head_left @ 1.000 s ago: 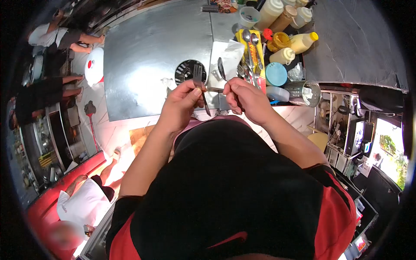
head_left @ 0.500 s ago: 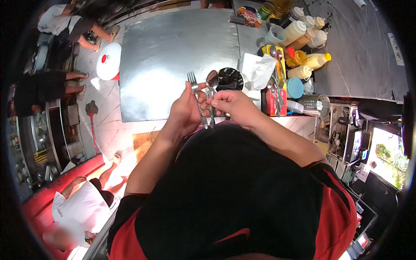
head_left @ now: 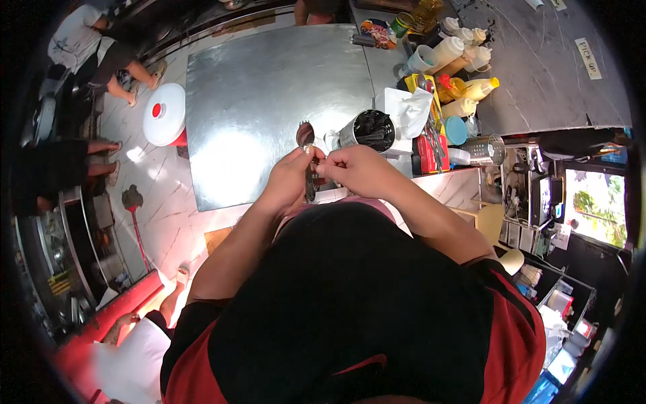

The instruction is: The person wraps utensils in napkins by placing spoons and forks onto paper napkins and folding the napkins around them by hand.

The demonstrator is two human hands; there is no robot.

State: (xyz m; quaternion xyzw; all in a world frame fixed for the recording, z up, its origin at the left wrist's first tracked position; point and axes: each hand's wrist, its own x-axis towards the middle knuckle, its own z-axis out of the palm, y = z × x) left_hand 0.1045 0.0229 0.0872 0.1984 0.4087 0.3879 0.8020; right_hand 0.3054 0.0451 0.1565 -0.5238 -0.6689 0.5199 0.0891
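Note:
My left hand [head_left: 289,176] is closed around a spoon [head_left: 305,135] and a fork [head_left: 306,123]. They lie one over the other, the spoon bowl in front of the tines, heads pointing away from me and handles toward my body. My right hand [head_left: 363,172] is closed, its fingertips pinched beside the handles. A small whitish bit shows at the left fingers; what the right fingertips hold is hidden. Just beyond the right hand, a perforated metal holder [head_left: 347,135] leans with dark-looking utensils [head_left: 374,128] inside.
The steel table [head_left: 269,81] lies ahead. On its right stand a white napkin box [head_left: 397,101], a red box [head_left: 425,155] with cutlery, squeeze bottles [head_left: 447,50] and a blue lid [head_left: 455,130]. A white-lidded cooler [head_left: 165,114] is at left. Several people are at the left.
The fork and spoon, apart before, are now stacked in my left hand. The right hand has moved in close to their handles. The view has shifted slightly.

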